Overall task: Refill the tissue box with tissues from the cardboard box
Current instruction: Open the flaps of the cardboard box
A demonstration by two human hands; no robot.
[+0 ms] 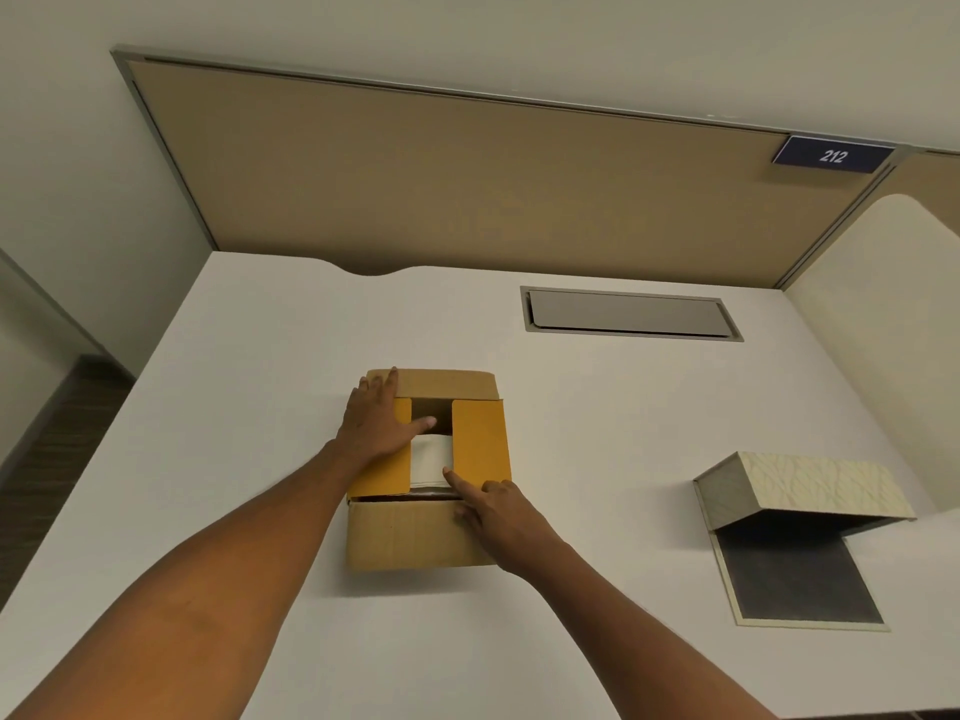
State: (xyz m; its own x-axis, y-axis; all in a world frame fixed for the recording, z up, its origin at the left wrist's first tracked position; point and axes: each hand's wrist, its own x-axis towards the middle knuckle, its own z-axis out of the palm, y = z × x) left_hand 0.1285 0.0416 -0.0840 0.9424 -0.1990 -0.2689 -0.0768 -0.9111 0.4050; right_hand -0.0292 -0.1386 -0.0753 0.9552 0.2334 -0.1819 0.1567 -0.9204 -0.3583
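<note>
Your left fingers [387, 387] were spread flat, gripping nothing: the left hand [376, 426] pressed on the left inner flap of the box [415, 537], its fingertips reaching the far flap and its thumb poking over the gap between the flaps. Your right forefinger [457, 483] pointed into that same gap and touched the tissues [432, 462], a white pack showing in the middle of the box; the other fingers of the right hand [501, 511] were curled loosely against the box's near flap, holding nothing. Both bare forearms ran back from the box toward you.

The box sat on a white desk [260, 381], its two inner flaps folded almost shut and its near flap hanging open toward you. To the right of the box, well apart from it, the tissue box [800, 491] lay tipped up, propped open over its dark base panel [795, 579]. Beyond the box, to the right, a grey hatch [631, 314] was set into the desk. Behind that stood a tan partition [467, 189] carrying a dark sign [834, 155] that read 212.
</note>
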